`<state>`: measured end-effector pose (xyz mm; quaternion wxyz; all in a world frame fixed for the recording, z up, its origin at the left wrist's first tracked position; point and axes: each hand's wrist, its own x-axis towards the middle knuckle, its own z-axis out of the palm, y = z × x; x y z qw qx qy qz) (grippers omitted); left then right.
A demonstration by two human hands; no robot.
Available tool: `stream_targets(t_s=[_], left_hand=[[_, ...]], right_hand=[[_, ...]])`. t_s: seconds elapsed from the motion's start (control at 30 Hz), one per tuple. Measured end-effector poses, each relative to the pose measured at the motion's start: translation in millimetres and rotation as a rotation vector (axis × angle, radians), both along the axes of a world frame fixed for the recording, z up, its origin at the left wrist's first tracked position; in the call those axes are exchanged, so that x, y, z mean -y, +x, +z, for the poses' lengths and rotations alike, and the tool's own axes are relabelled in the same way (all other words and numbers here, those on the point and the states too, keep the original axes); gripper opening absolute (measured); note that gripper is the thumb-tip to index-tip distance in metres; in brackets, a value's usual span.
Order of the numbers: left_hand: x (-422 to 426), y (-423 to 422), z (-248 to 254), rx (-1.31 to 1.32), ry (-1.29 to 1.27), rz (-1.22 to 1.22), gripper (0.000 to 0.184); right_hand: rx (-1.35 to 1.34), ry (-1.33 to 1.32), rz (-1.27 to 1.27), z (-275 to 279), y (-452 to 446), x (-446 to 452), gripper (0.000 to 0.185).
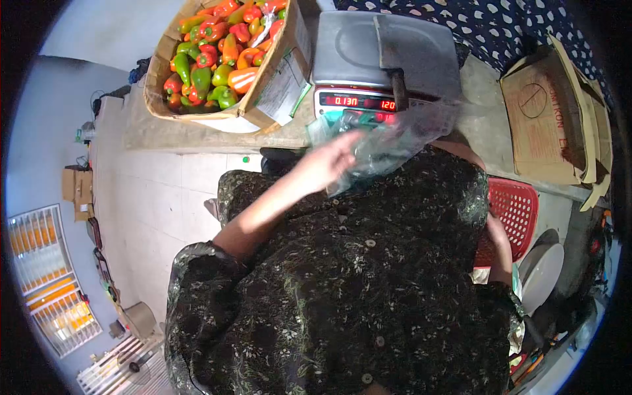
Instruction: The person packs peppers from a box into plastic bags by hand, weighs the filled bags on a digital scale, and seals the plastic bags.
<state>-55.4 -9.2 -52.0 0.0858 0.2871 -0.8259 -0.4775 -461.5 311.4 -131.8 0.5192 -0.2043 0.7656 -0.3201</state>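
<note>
My left hand [332, 160], blurred by motion, is at the left side of a thin clear plastic bag [395, 141]; its grip cannot be made out. The bag spreads over the front edge of a digital scale [336, 49] with lit red digits. A dark metal bar with a bent end lies on the scale's grey pan. My right hand [495, 232] is low at the right, beside a red perforated basket [517, 214], its fingers hidden near the dark floral clothing.
A cardboard box [299, 49] of red, orange and green peppers [214, 59] stands left of the scale on a ledge [184, 135]. An open cardboard box [546, 125] is at the right. A white bowl [543, 276] sits below the basket.
</note>
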Motion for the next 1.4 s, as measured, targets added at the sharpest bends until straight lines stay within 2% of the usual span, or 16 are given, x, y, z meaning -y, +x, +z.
stream_targets(t_s=[0.1, 0.13, 0.17, 0.23, 0.27, 0.37, 0.43, 0.53, 0.67, 0.87, 0.93, 1.0, 1.07, 1.23, 1.3, 1.4], left_hand=[[-7, 6, -89, 0.308, -0.394, -0.269, 0.052], [-2, 0, -63, 0.439, -0.097, -0.145, 0.048], [3, -7, -36, 0.566, 0.159, 0.024, 0.045], [15, 15, -40, 0.537, -0.465, -0.275, 0.040], [18, 19, -35, 0.562, -0.482, -0.181, 0.035], [23, 35, -19, 0.250, -0.408, 0.083, 0.029], [17, 29, 19, 0.132, -0.253, 0.240, 0.012], [20, 40, 20, -0.015, -0.269, 0.323, 0.015], [13, 35, 32, -0.105, 0.015, 0.417, 0.024], [7, 25, 35, -0.216, 0.242, 0.430, 0.029], [10, 20, 34, -0.216, 0.244, 0.424, 0.026], [13, 19, 29, -0.169, 0.174, 0.411, 0.021], [13, 12, 37, -0.223, 0.247, 0.454, 0.017], [19, 17, 37, -0.282, 0.366, 0.418, 0.022], [17, 15, 39, -0.335, 0.429, 0.406, 0.025], [12, 15, 47, -0.358, 0.499, 0.433, 0.025]], right_hand=[[-0.036, -0.044, 0.035, 8, -2, 5, 0.048], [0.135, -0.065, -0.071, 43, 18, 28, 0.038], [0.046, 0.003, -0.051, 59, 13, 43, 0.033], [-0.165, -0.009, 0.005, 73, 4, 78, 0.024], [-0.300, -0.084, 0.043, 78, 2, 98, 0.021], [-0.708, -0.521, 0.113, 91, 43, 191, 0.022], [-0.946, -0.617, 0.405, 103, 82, 248, 0.034], [-1.028, -0.399, 0.584, 101, 134, 317, 0.050], [-1.010, -0.289, 0.527, 75, 146, 354, 0.061], [-1.039, -0.346, 0.390, 72, 89, 317, 0.062], [-0.773, -0.104, 0.314, 128, 71, 283, 0.060], [-0.954, -0.367, 0.105, 83, 31, 244, 0.049], [-0.735, -0.331, -0.040, 69, -5, 207, 0.050], [-0.772, -0.141, -0.065, -10, -68, 144, 0.042], [-0.678, -0.300, -0.125, -61, -87, 127, 0.044], [-0.535, -0.258, -0.164, -67, -78, 134, 0.044]])
